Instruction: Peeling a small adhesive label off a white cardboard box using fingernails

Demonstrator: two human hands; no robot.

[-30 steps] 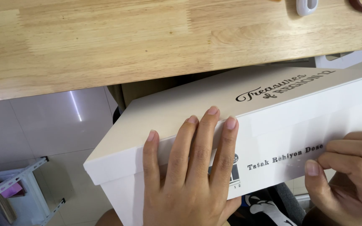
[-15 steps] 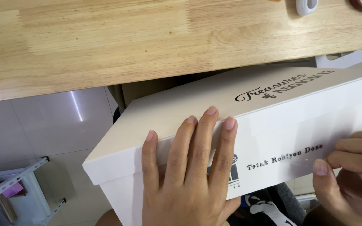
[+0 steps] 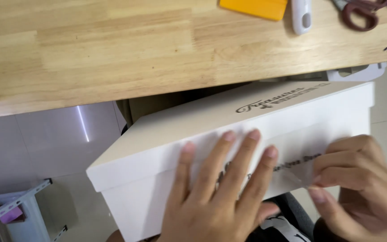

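A white lidded box [image 3: 193,121] with dark lettering on its top and side lies tilted below the edge of a wooden table [image 3: 113,49]. My left hand [image 3: 220,197] rests flat on the box's near side, fingers spread. My right hand [image 3: 363,188] is at the right part of that side. Its thumb and fingers pinch a thin clear film [image 3: 298,172] that lies over the printed lettering and looks partly lifted from the surface.
An orange scraper [image 3: 254,8], a white cutter [image 3: 302,15] and dark red scissors [image 3: 359,13] lie along the table's far edge. A white metal rack [image 3: 10,210] stands on the pale tiled floor at lower left. A white plastic part [image 3: 359,72] sits behind the box.
The view has pulled back, and more of the tabletop and its tools shows. My right hand has moved up and left along the box side and now pinches the clear film. My left hand stays flat.
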